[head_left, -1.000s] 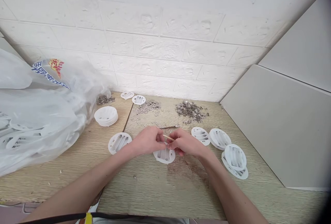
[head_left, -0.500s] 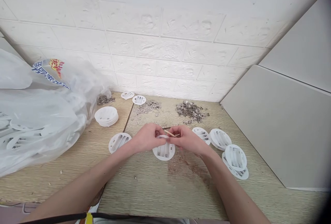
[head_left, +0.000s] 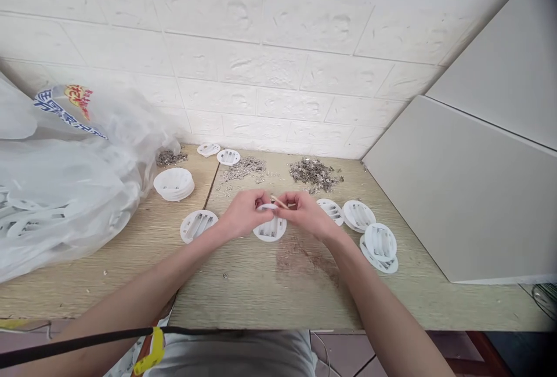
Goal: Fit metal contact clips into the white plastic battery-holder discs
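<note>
My left hand (head_left: pixel 249 212) is closed on the far left rim of a round white battery holder (head_left: pixel 270 231), which has parallel slots with metal contacts. My right hand (head_left: pixel 304 214) pinches a thin wooden stick (head_left: pixel 278 202) over the far right side of that holder. The stick's lower end is hidden by my fingers. To the left lies another battery holder (head_left: pixel 191 227), by my left forearm. Just beyond my right wrist sits one more holder (head_left: pixel 329 212).
Small metal contacts (head_left: pixel 314 174) lie heaped near the wall, with finer silvery pieces (head_left: pixel 244 168) beside them. Stacked white discs (head_left: pixel 173 184) stand at left, near a clear plastic bag (head_left: pixel 87 191) of holders. More holders (head_left: pixel 380 242) overlap at right, before a grey panel (head_left: pixel 470 191).
The head view has tilted downward, showing more of the table's front edge and my lap. Both hands stay at the same holder, with the stick still in my right hand.
</note>
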Motion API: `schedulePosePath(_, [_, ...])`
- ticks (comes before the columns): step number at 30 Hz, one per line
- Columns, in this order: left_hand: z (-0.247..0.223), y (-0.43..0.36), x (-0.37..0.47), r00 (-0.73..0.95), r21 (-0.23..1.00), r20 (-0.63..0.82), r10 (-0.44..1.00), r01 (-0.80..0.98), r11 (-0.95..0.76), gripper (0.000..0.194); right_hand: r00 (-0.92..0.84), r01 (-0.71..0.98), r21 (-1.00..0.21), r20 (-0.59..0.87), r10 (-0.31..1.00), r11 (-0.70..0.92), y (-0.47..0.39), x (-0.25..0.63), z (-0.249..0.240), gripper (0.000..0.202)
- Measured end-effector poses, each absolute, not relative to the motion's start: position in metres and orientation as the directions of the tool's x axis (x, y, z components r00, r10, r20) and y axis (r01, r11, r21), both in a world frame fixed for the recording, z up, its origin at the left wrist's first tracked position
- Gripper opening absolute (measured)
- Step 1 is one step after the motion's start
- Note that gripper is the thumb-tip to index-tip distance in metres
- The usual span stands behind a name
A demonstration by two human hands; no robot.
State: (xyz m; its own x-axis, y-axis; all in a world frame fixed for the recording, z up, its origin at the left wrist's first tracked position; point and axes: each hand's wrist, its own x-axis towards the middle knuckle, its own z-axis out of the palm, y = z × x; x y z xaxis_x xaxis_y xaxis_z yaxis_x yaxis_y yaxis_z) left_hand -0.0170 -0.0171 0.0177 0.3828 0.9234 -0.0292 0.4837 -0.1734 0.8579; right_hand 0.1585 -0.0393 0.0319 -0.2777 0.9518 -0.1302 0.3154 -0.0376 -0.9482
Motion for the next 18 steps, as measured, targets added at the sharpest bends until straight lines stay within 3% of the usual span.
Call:
schedulePosePath(2, [0.02, -0.016, -0.017, 0.375, 0.915, -0.012, 0.927, 0.378, -0.141, 0.019, -0.268, 0.208, -0.976, -0.114, 0.957, -0.058, -0.038, 0.16, 0.033, 0.025])
schedulePosePath(5, [0.026, -0.014, -0.018, 0.441, 0.998, -0.054, 0.896, 0.046, 0.037, 0.032, -0.237, 0.052, -0.992, -0.123, 0.964, -0.114, -0.035, 0.164, 0.033, 0.033])
schedulePosePath(8, [0.029, -0.012, -0.019, 0.564, 0.955, -0.016, 0.826, -0.236, 0.179, 0.036, -0.223, -0.088, -0.983, -0.137, 0.965, -0.16, -0.031, 0.166, 0.03, 0.037])
schedulePosePath(11, [0.026, -0.011, -0.018, 0.595, 0.912, 0.052, 0.802, -0.356, 0.205, 0.036, -0.224, -0.181, -0.966, -0.141, 0.964, -0.184, -0.029, 0.168, 0.028, 0.04])
schedulePosePath(15, [0.019, -0.01, -0.017, 0.551, 0.901, 0.091, 0.829, -0.401, 0.167, 0.04, -0.231, -0.139, -0.976, -0.134, 0.964, -0.169, -0.03, 0.167, 0.028, 0.042])
schedulePosePath(18, [0.018, -0.01, -0.017, 0.506, 0.904, 0.046, 0.861, -0.387, 0.18, 0.042, -0.159, 0.055, -0.996, -0.078, 0.984, -0.071, -0.032, 0.166, 0.029, 0.043])
